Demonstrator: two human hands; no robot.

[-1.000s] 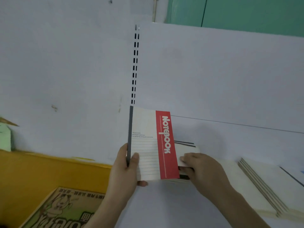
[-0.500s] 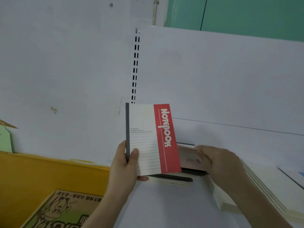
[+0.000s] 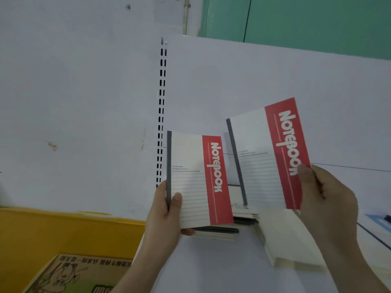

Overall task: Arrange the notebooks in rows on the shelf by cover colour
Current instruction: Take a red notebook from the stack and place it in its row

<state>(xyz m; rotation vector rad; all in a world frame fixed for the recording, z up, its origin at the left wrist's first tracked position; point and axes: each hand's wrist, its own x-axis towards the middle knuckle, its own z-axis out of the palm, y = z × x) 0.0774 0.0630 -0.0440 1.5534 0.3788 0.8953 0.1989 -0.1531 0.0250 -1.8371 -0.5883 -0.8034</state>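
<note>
Both hands are occupied. The left hand (image 3: 167,216) grips a red-banded notebook (image 3: 196,178) by its grey spine edge, thumb across the lined cover, holding it upright and cover-forward. The right hand (image 3: 325,199) pinches a second red-banded notebook (image 3: 268,153) at its lower red corner, raised higher and tilted slightly – both covers face the wearer, presumably so the colours can be checked against each other. They match, so in my judgement the pair belongs in one row.

Beneath them on the white shelf (image 3: 211,263) lies a loose stack of notebooks (image 3: 228,228), dark spines showing, not squared up. A cream pile (image 3: 289,244) lies just beside it to the right. A slotted upright (image 3: 161,111) runs up the back panel – a printed carton (image 3: 69,273) sits lower left, apart from the work.
</note>
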